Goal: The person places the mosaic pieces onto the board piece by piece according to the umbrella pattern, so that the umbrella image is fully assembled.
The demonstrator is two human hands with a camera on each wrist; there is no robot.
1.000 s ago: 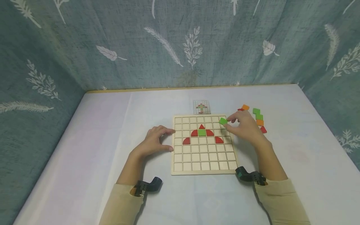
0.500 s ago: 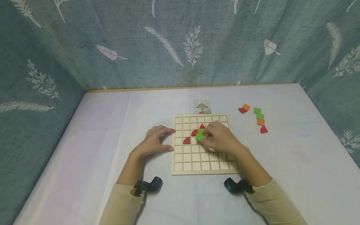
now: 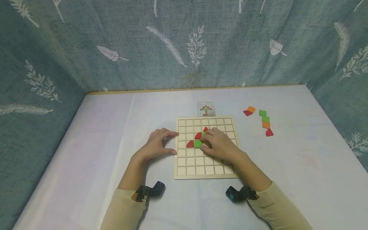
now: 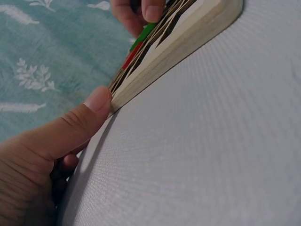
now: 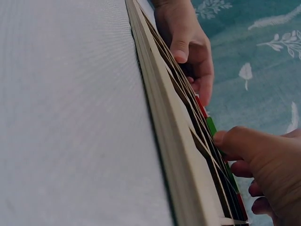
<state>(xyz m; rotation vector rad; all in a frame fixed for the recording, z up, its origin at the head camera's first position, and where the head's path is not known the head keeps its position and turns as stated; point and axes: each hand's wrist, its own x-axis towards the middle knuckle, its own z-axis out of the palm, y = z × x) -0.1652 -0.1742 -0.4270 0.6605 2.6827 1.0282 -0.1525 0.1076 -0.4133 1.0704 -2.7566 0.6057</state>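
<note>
The wooden grid board (image 3: 184,172) lies flat. My left hand (image 3: 156,143) touches its left edge with thumb and a finger spread apart; the left wrist view shows the thumb (image 4: 98,99) against the board's side. My right hand (image 3: 219,145) is over the middle of the board, thumb and finger pinching the right side of a green square (image 3: 197,144), which lies in a cell right of a red quarter piece (image 3: 190,144). Above it are another red piece (image 3: 198,136) and a red triangle (image 3: 205,129); the hand partly hides a second green square. The right wrist view shows the thumb (image 5: 220,137) at the green piece (image 5: 211,126).
A small pattern card (image 3: 205,109) lies behind the board. Right of the board are loose pieces: an orange one (image 3: 251,109) touching a red one (image 3: 247,113), and a column with green squares (image 3: 263,113), an orange piece (image 3: 266,125) and a red piece (image 3: 269,132).
My right hand has carried the green square from the board's upper right, left and down to a cell beside the lower left red piece. My left hand has stayed at the edge.
</note>
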